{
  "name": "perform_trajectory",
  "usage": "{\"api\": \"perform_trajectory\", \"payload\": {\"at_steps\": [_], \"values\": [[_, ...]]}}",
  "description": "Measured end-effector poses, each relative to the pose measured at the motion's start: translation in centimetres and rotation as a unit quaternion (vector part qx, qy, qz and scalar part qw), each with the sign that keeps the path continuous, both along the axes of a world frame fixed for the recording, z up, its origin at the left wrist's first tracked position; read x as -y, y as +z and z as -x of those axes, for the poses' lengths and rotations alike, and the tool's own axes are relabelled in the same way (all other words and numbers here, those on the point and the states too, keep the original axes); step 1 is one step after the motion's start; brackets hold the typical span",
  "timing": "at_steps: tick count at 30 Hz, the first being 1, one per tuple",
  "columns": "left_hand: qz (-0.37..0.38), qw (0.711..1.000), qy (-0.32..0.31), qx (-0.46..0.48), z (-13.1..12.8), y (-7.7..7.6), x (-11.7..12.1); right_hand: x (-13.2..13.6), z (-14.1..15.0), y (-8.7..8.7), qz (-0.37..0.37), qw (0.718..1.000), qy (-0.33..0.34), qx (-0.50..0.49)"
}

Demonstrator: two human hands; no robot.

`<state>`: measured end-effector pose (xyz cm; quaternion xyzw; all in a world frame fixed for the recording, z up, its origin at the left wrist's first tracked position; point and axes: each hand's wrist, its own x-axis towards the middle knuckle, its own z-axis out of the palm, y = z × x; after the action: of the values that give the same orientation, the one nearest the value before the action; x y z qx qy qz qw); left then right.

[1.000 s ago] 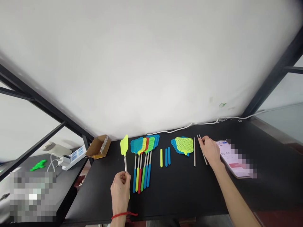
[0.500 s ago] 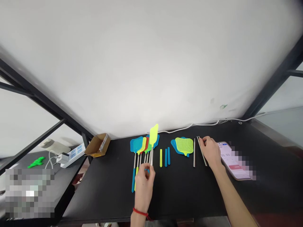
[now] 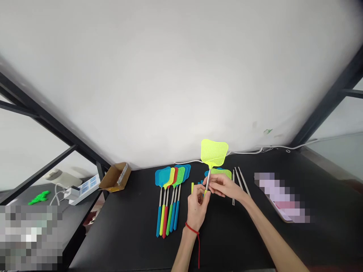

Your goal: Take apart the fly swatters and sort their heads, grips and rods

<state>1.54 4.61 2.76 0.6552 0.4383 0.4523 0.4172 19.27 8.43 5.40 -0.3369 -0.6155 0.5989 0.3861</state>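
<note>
Bright, even light w/ faint shadows; wide-angle bend at edges.

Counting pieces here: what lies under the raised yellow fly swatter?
A yellow swatter head on blue ones shows beyond the right hand; it and the left hand hide most of the short blue sticks.

Cardboard box [image 3: 115,177] on black desk [image 3: 133,241], white cable [image 3: 244,152] behind, power strip [image 3: 85,189] below

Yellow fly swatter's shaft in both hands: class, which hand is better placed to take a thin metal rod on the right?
Probably the right hand: it lies close to the thin metal rods, while the left hand sits farther off, across the yellow swatter's metal shaft.
</note>
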Motion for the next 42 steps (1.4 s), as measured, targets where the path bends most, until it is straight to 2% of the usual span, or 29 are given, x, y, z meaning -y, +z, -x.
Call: {"api": "perform_trajectory", "payload": {"at_steps": [2,5,12,18,27,42], "values": [[0.003,1.000,0.005,-0.007,0.0,-0.5,-0.1,0.1,0.0,-0.7,0.004,1.000,-0.002,-0.014],[-0.007,0.999,0.001,-0.044,0.2,-0.9,0.0,0.5,0.2,-1.8,0.014,0.999,-0.044,-0.020],[-0.012,0.996,-0.031,-0.084,0.4,-0.7,0.4,1.1,0.9,-2.9,0.030,0.996,-0.085,0.003],[0.028,0.997,-0.066,-0.026,0.4,-0.3,0.5,1.4,1.1,-2.7,0.015,0.996,-0.092,0.008],[0.096,0.984,-0.135,0.064,0.4,0.9,0.3,1.9,1.2,-2.1,0.004,0.994,-0.105,-0.005],[0.185,0.953,-0.198,0.134,0.6,1.1,0.3,2.6,1.1,-1.4,0.019,0.995,-0.088,-0.048]]}}
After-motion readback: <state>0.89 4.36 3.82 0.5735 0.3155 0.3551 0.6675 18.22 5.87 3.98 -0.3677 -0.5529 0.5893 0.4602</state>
